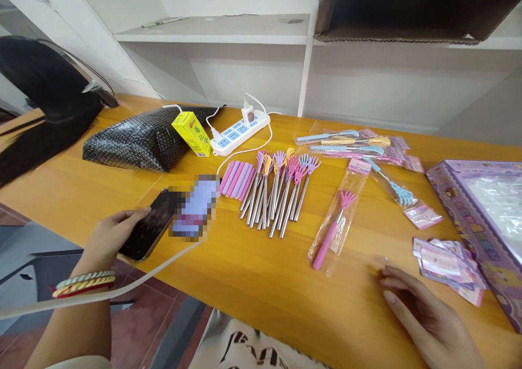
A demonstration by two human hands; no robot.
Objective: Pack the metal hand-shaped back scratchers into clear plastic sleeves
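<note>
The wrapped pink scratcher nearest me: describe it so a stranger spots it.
On the table, find the bare scratchers with metal stems. To their right lies the wrapped pink scratcher. Unlike them, it is bagged, and of the bagged scratchers it lies nearest the camera.

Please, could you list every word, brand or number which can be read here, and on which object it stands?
"菊花茶": yellow drink carton; its red logo is too small.
Unreadable:
Purple box: side lettering, blurred.
Loose cards and package labels: print too small.
Light cloth: dark lettering, partly cut off.
Held phone: blurred marks.
Bright screen: pixelated.
</note>
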